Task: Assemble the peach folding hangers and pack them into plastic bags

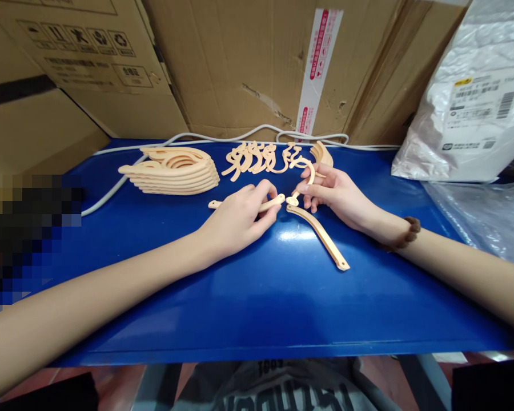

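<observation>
- Our left hand (240, 220) is closed in a pinch on a strip (270, 203): flat, smooth, peach-coloured plastic, gently curved. It runs from 9 to 3 o'clock under the fingers.
- Our right hand (334, 194) grips a hook (309, 171) of the same plastic between thumb and fingertips. The hook's rounded lower end sits just beside the strip's right tip, near the middle of the table (257, 308).
- A long strip (321, 235) lies flat at 5 o'clock from that meeting point. It is arched, with a small hole at its far end.
- The table is glossy blue and smooth.
- A stack (171, 170) of wide curved pieces lies at 10 o'clock from the left hand, and a pile (257, 157) of small hooks at 12.
- A white cable (111, 194) loops along the table's far edge.
- A brown beaded bracelet (408, 231) circles the right wrist.
- The corrugated boxes (240, 63) behind carry handling symbols and red-and-white tape (317, 63); its print is too small to read.
- A crinkled white bag (466, 97) at 2 o'clock bears a barcode label, unreadable.
</observation>
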`<state>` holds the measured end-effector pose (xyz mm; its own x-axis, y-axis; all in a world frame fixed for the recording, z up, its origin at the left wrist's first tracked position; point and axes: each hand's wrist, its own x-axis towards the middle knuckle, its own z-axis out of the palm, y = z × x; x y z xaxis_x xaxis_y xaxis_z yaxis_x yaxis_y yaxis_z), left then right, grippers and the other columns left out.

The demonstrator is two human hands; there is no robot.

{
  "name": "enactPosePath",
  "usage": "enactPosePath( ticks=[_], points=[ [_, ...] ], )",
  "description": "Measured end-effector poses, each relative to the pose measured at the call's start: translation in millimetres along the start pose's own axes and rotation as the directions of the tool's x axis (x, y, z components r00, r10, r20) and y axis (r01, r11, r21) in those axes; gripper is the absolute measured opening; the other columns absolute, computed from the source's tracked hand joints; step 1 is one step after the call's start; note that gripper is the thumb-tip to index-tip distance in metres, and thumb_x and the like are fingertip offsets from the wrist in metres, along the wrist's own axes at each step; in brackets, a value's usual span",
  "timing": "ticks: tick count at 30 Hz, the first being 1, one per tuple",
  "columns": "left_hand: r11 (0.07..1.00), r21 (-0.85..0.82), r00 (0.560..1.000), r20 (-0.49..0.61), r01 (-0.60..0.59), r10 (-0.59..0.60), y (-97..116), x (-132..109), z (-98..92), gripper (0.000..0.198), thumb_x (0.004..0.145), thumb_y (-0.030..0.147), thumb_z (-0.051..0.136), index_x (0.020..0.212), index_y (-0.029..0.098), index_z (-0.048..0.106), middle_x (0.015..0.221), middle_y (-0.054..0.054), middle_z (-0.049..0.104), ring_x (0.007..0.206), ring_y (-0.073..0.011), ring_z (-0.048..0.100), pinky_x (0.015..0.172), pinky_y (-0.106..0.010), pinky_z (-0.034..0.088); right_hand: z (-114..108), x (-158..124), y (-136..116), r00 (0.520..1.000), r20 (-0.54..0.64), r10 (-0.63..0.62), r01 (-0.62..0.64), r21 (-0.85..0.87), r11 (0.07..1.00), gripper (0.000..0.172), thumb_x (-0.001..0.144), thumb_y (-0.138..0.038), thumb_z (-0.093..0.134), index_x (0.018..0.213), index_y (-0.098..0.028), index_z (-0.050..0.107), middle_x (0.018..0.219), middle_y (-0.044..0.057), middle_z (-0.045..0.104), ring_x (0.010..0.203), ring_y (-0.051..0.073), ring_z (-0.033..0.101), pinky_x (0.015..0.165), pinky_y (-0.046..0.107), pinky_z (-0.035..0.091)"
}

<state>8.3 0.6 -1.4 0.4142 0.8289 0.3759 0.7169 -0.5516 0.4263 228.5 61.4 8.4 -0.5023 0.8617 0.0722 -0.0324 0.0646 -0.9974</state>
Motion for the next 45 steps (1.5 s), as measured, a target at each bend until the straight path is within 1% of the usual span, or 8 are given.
enactPosePath(
  ticks=[5,8,11,16,22,31,35,45],
  points=[
    [0.998,0.057,0.999,-0.026,-0.030,0.031,1.0,0.1,-1.2,0.019,0.100,0.031,0.044,0.096,0.018,0.058,0.081,-0.003,0.063,0.080,-0.0198,0.058,0.072,-0.032,0.044,-0.5,-0.3,-0.2,1.000,-0.028,0.002,-0.001,0.032,0.999,0.041,0.068,-0.031,0.087,0.086,-0.020,0.052,0.079,-0.001,0.073,0.054,0.007,0.061,0.051,0.020,0.052],
    [0.996,0.068,0.998,-0.023,-0.051,0.052,1.4,0.3,-2.0,0.023,0.100,0.029,0.041,0.087,0.019,0.057,0.074,-0.002,0.058,0.077,-0.0197,0.055,0.071,-0.032,0.043,-0.7,0.0,-0.6,0.999,-0.040,0.005,-0.004,0.035,0.999,0.040,0.069,-0.029,0.087,0.088,-0.020,0.053,0.077,-0.002,0.072,0.054,0.007,0.061,0.052,0.019,0.052],
    [0.995,0.052,0.997,-0.008,-0.080,0.081,0.8,0.4,-2.1,0.024,0.101,0.028,0.041,0.084,0.019,0.055,0.077,-0.003,0.059,0.077,-0.0194,0.053,0.072,-0.033,0.042,-1.3,0.5,-0.4,0.999,-0.041,0.007,-0.005,0.040,0.999,0.041,0.070,-0.029,0.087,0.094,-0.019,0.055,0.076,-0.003,0.071,0.054,0.007,0.060,0.051,0.019,0.051],
    [0.988,0.014,0.987,0.024,-0.157,0.157,1.0,1.0,-2.6,0.023,0.103,0.028,0.040,0.095,0.018,0.058,0.094,-0.005,0.066,0.085,-0.0203,0.053,0.082,-0.036,0.043,-2.2,0.1,0.7,1.000,-0.017,0.001,0.000,0.044,0.999,0.048,0.069,-0.029,0.087,0.105,-0.019,0.058,0.077,-0.003,0.071,0.054,0.007,0.058,0.051,0.019,0.049],
    [0.986,0.004,0.986,0.038,-0.164,0.164,0.2,1.1,-1.7,0.025,0.105,0.032,0.038,0.102,0.018,0.059,0.102,-0.007,0.069,0.092,-0.0219,0.055,0.088,-0.037,0.044,-3.7,-0.5,2.4,1.000,0.019,-0.015,0.014,0.037,0.999,0.047,0.073,-0.030,0.086,0.109,-0.020,0.058,0.075,-0.006,0.068,0.055,0.006,0.057,0.053,0.020,0.048],
    [0.969,0.052,0.970,0.011,-0.242,0.242,-3.1,-0.2,1.1,0.025,0.107,0.027,0.041,0.114,0.014,0.061,0.106,-0.007,0.071,0.089,-0.0202,0.060,0.081,-0.034,0.042,-3.5,-0.7,1.3,0.998,0.057,-0.033,0.031,0.028,0.999,0.048,0.073,-0.032,0.085,0.110,-0.019,0.057,0.081,-0.004,0.071,0.054,0.005,0.053,0.053,0.020,0.047],
    [0.959,0.070,0.961,0.005,-0.276,0.276,-4.3,-1.2,1.8,0.029,0.108,0.030,0.038,0.116,0.013,0.061,0.108,-0.008,0.072,0.091,-0.0205,0.062,0.082,-0.033,0.043,-2.9,-0.8,0.5,0.995,0.094,-0.029,0.030,-0.001,1.000,0.048,0.074,-0.033,0.085,0.111,-0.017,0.057,0.074,-0.004,0.069,0.053,0.006,0.053,0.054,0.020,0.045],
    [0.945,0.124,0.953,0.031,-0.303,0.301,-6.5,-1.1,5.1,0.033,0.109,0.031,0.034,0.114,0.013,0.061,0.109,-0.009,0.073,0.092,-0.0216,0.066,0.083,-0.033,0.043,0.2,-2.2,1.5,0.996,0.073,-0.054,0.056,-0.029,0.998,0.050,0.076,-0.031,0.083,0.115,-0.014,0.056,0.070,-0.005,0.068,0.051,0.006,0.053,0.049,0.020,0.046]
  ],
)
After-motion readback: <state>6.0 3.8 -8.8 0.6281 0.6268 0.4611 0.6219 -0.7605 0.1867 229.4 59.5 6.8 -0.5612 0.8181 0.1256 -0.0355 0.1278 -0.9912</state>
